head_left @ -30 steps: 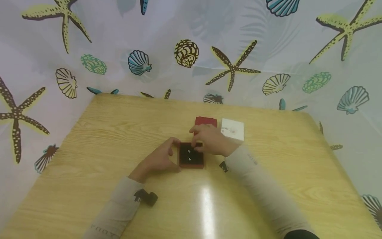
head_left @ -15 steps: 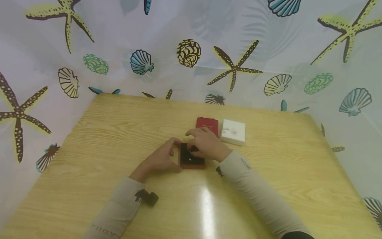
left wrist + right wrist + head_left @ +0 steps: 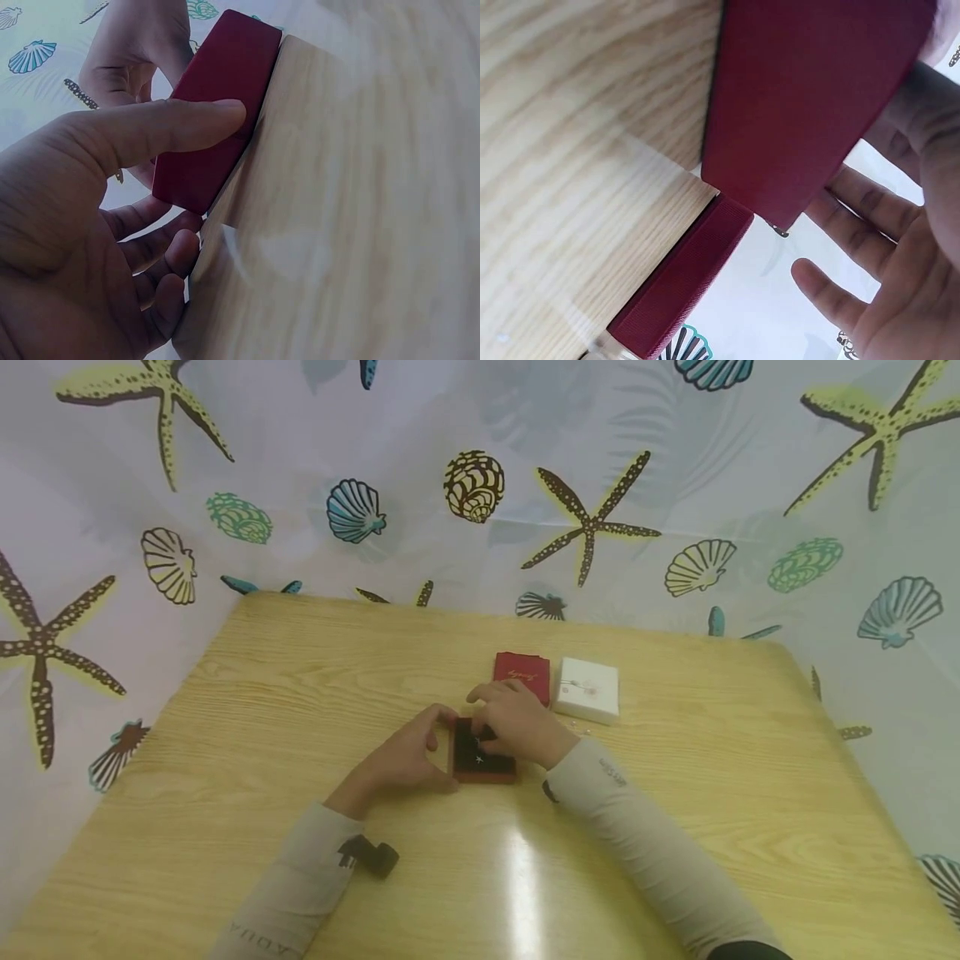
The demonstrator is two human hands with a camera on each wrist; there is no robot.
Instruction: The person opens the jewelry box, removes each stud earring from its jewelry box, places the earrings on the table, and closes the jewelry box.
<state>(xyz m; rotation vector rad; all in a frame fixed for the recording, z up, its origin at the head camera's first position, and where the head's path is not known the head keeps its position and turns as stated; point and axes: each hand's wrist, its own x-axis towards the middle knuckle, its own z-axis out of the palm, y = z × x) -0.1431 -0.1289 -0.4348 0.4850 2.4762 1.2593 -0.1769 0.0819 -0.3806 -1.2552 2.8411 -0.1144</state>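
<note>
A small red jewelry box with a black insert lies on the table. A small silver star shows on the insert, with another partly visible beside the right fingertips. My left hand grips the box from the left; in the left wrist view its thumb lies along the red wall. My right hand reaches over the box from the right, thumb and index finger down at the upper star. In the right wrist view the red wall hides those fingertips, so I cannot tell whether they pinch the star.
Behind the right hand lies a flat red box or lid with gold lettering. A white box with a flower print stands to its right. Small shiny pieces lie in front of the white box. A shell-print curtain borders the wooden table.
My right hand has shifted slightly left and inward over the box, its fingertips coming down at the upper star. The left hand keeps its place on the box.
</note>
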